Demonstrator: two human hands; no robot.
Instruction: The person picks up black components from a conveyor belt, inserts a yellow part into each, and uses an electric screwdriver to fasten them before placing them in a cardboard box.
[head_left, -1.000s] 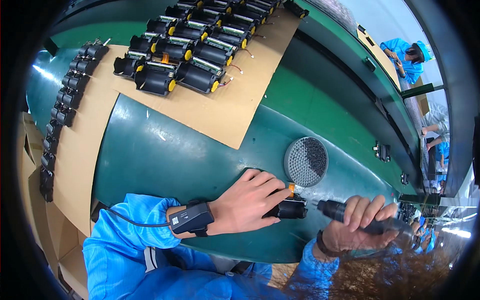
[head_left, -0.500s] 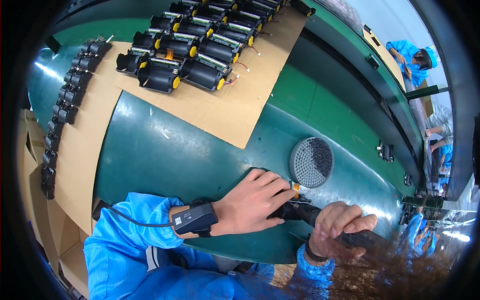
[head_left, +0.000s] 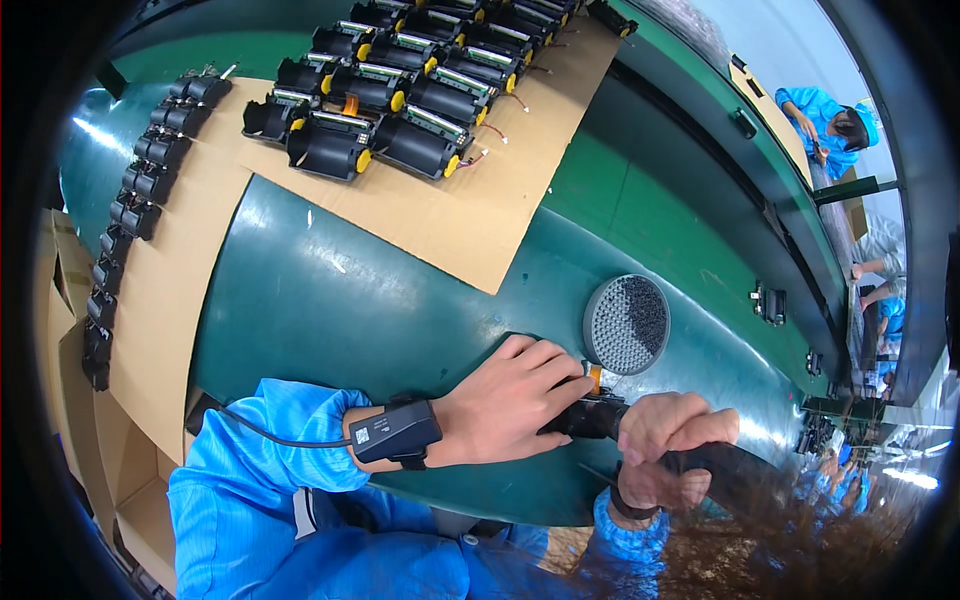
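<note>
My left hand lies with bent fingers over a black plastic housing, pressing it on the green table; the palm covers much of it. An orange ribbon cable sticks up past the fingertips. My right hand is wrapped round a black, thick-handled tool that looks like an electric screwdriver. Its front end points left at the housing, and my fingers and the housing hide the tip. Just beyond stands a round grey tray with a holed surface and small black screws heaped on its right side.
Rows of black housings with yellow caps cover a cardboard sheet at the back. A line of smaller black parts runs down the left cardboard. One loose part lies far right. Co-workers in blue sit beyond.
The right hand and the tool have shifted slightly, the tool's handle tilting a little. The left hand keeps its hold on the housing. The view has moved slightly.
</note>
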